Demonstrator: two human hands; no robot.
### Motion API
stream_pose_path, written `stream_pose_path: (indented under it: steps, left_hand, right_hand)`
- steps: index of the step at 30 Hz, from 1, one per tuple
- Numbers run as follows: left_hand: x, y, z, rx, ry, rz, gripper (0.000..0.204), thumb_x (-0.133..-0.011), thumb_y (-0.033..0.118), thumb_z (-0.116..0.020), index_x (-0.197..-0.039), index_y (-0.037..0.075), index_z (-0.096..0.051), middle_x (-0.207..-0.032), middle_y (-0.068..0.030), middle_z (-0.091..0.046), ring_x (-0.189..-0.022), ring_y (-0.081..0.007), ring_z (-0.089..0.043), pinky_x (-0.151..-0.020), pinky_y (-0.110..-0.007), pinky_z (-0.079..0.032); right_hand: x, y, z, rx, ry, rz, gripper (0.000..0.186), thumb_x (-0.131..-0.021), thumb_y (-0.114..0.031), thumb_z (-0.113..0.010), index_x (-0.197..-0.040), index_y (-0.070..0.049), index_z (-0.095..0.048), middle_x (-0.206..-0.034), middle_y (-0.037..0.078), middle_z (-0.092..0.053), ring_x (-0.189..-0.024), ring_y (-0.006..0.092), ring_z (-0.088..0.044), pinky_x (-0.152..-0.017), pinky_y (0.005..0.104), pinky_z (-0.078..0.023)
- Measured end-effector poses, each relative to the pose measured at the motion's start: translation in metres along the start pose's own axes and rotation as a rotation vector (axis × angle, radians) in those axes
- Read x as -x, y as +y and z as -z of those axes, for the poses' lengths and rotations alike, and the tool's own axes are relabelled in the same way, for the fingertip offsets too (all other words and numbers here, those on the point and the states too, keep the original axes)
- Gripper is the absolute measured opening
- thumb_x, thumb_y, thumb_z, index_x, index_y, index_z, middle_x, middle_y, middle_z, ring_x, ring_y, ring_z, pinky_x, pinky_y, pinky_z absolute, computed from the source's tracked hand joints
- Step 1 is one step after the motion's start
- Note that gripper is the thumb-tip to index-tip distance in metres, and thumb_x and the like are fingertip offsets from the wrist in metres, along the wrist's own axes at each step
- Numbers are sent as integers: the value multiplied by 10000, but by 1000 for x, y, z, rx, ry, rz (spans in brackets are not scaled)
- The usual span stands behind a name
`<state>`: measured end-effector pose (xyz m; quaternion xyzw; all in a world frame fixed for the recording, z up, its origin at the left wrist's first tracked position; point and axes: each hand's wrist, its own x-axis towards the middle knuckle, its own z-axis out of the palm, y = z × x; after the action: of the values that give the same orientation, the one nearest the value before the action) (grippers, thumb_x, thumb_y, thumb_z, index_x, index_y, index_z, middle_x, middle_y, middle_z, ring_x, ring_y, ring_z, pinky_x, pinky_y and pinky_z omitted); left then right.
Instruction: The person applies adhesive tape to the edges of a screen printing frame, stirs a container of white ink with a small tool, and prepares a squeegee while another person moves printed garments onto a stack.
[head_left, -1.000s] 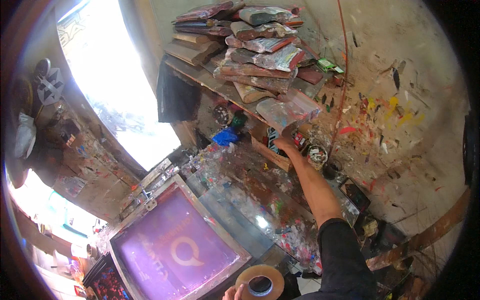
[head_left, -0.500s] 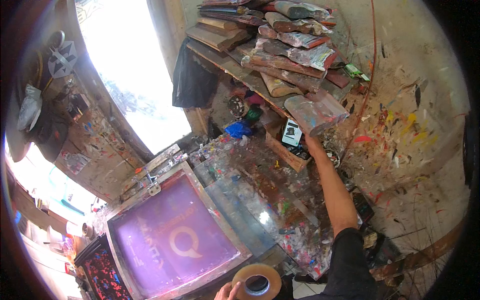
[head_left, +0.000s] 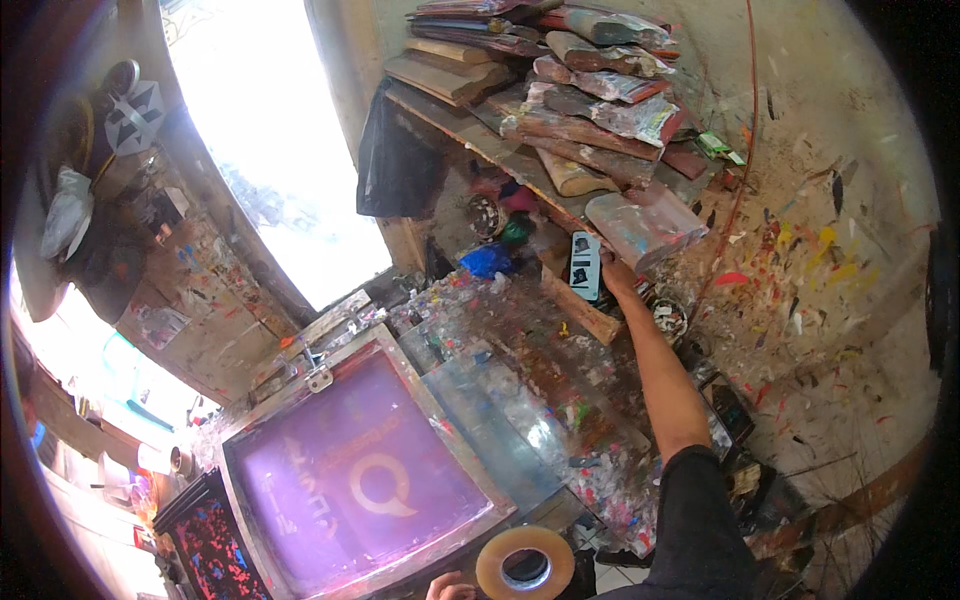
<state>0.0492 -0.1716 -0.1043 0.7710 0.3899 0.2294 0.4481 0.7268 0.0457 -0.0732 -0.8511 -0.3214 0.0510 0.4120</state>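
Currently, the right hand (head_left: 615, 272) clasps a blue pack (head_left: 583, 276) near the counter (head_left: 525, 335)'s far edge; screen (head_left: 350, 465) untouched, left hand (head_left: 450, 588) half-curled by tape (head_left: 492, 563), hold unclear.

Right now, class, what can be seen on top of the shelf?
Paint-stained boards lie stacked on the shelf, beyond the right hand. Whatever lies underneath them is covered.

Two hands (head_left: 617, 271), one pale-blue rectangular item (head_left: 584, 270), one tape roll (head_left: 491, 566), one purple screen (head_left: 345, 468).
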Motion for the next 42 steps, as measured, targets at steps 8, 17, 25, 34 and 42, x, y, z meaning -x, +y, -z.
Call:
stream_pose_path:
  steps: [8,17,25,34,42]
  left_hand:
    - [5,13,14,-165,75,-58,118,-909,107,-679,-1015,85,-724,-1123,-173,-633,-1020,-328,-621,-895,-415,-498]
    - [-5,-14,45,398,-18,387,73,-866,9,-733,-924,-26,-707,-833,-96,-738,-779,-183,-697,-762,-321,-566]
    - [-5,14,174,678,181,483,57,-846,39,-717,-877,-5,-696,-829,-75,-708,-764,-126,-659,-711,-285,-532]
    - [139,48,371,231,1150,-201,83,-933,58,-626,-1011,31,-616,-969,-53,-600,-931,-131,-556,-948,-297,-432]
    - [152,0,381,866,1027,-615,136,-971,158,-596,-1096,111,-627,-1236,-175,-528,-1155,-303,-505,-1095,-516,-369]
  right_hand:
    - [370,-121,36,-377,-995,744,252,-907,-323,-682,-990,-87,-704,-969,119,-671,-918,328,-644,-813,454,-507]
    - [503,-114,58,357,-1102,1101,543,-907,-512,-646,-1132,-21,-590,-908,112,-620,-958,275,-638,-1012,377,-454]
    - [455,-183,58,-277,-1963,-107,682,-967,-529,-625,-1379,5,-527,-1228,134,-650,-1122,176,-580,-982,327,-464]
    - [412,-285,167,618,-1257,904,627,-864,-561,-690,-1293,-106,-646,-959,185,-690,-889,352,-689,-789,446,-539]
    - [436,-300,177,255,-327,1423,368,-875,-365,-751,-1203,-347,-586,-751,120,-639,-617,216,-586,-599,338,-424]
